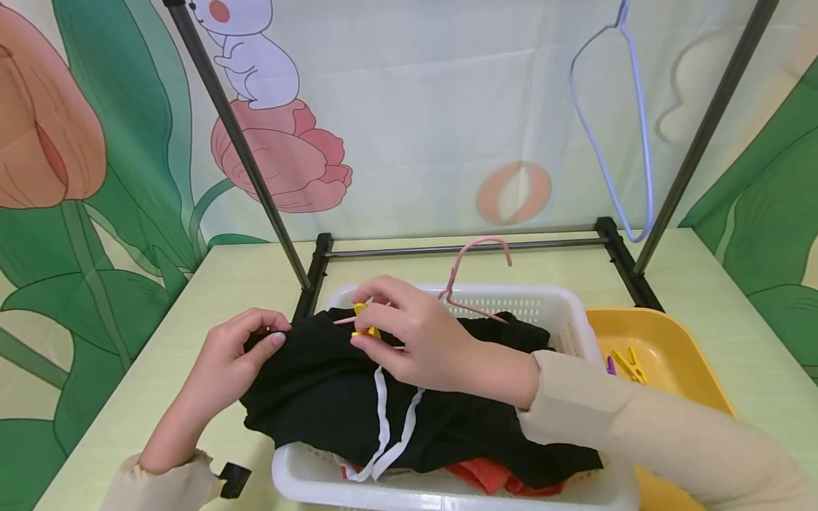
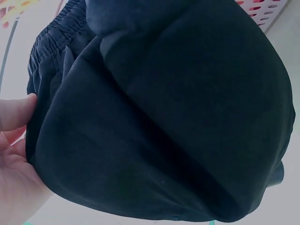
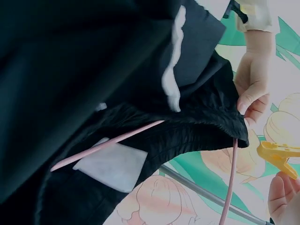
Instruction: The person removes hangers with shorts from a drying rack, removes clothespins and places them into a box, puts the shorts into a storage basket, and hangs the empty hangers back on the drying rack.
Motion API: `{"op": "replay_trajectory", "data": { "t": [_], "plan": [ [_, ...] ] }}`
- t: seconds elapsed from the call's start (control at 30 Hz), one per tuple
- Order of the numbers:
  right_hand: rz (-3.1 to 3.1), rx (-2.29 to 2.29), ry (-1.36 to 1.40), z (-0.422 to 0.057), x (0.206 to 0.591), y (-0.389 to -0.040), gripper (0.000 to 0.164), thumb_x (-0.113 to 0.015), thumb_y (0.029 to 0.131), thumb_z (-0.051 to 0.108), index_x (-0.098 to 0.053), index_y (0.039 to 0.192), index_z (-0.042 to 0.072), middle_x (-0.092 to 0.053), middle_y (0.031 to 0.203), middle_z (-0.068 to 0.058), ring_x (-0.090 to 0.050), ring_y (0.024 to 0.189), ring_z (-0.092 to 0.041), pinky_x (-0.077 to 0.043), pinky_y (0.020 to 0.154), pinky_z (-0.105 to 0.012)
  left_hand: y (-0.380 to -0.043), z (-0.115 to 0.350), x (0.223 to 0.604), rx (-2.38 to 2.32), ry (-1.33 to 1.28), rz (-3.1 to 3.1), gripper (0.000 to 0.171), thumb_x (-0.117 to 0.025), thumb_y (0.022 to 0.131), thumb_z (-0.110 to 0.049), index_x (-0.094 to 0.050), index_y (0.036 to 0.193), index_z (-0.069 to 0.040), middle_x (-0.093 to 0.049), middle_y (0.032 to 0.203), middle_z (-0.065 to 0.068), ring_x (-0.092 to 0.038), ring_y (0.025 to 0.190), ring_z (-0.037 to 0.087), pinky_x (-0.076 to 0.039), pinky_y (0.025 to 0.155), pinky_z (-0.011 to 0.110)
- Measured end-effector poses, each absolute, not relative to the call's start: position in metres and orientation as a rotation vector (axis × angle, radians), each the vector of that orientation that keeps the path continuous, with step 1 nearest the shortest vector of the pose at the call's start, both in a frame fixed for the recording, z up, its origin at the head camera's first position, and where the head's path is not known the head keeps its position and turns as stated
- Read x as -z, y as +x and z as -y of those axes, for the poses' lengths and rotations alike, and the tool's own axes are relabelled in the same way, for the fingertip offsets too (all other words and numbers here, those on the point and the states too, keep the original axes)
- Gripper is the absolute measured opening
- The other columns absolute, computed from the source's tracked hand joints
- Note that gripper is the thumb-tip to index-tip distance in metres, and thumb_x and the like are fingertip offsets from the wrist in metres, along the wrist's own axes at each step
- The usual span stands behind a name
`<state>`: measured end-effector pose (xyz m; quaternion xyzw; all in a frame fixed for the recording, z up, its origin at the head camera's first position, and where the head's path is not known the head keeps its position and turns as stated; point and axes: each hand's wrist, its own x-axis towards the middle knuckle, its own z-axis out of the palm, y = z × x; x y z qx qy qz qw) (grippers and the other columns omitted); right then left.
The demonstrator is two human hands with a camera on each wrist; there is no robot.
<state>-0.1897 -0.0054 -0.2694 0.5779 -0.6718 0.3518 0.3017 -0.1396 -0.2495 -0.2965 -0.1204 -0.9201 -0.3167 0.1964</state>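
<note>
Black shorts (image 1: 319, 390) with a gathered elastic waistband and white drawstrings (image 1: 383, 411) lie over a white basket (image 1: 294, 475). A pink hanger (image 1: 455, 277) runs inside the waistband; its hook stands up behind my right hand. My left hand (image 1: 230, 365) pinches the left end of the waistband between thumb and fingers. A yellow clothespin (image 3: 276, 155) is pinched in my right hand (image 1: 424, 337), close to the waistband but apart from it in the right wrist view. A white label (image 3: 115, 164) shows inside the waistband. The shorts hide the left hand's fingertips in the left wrist view.
Red cloth (image 1: 492, 475) lies in the basket under the shorts. To the right, a yellow tray (image 1: 684, 348) holds yellow clothespins (image 1: 631, 367) and a purple one (image 1: 611, 365). Dark rack posts (image 1: 246, 149) rise either side, and a blue hanger (image 1: 645, 128) hangs at upper right.
</note>
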Motion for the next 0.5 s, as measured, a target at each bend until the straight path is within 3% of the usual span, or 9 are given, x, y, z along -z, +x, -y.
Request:
{"op": "replay_trajectory", "data": {
  "t": [0.5],
  "plan": [
    [1.834,-0.818,1.529,-0.034,0.281,-0.193,0.007,-0.063,0.079,0.012,-0.058,0.078,0.008,-0.055,0.096,-0.011,-0.054,0.076,-0.014,-0.046,0.063,-0.019,-0.14,0.249,0.296,0.881,-0.334,2.579,0.009,-0.059,0.081,0.001,-0.061,0.087,-0.006,-0.059,0.081,0.004,-0.046,0.072,-0.001,-0.036,0.065,0.013]
  ]
}}
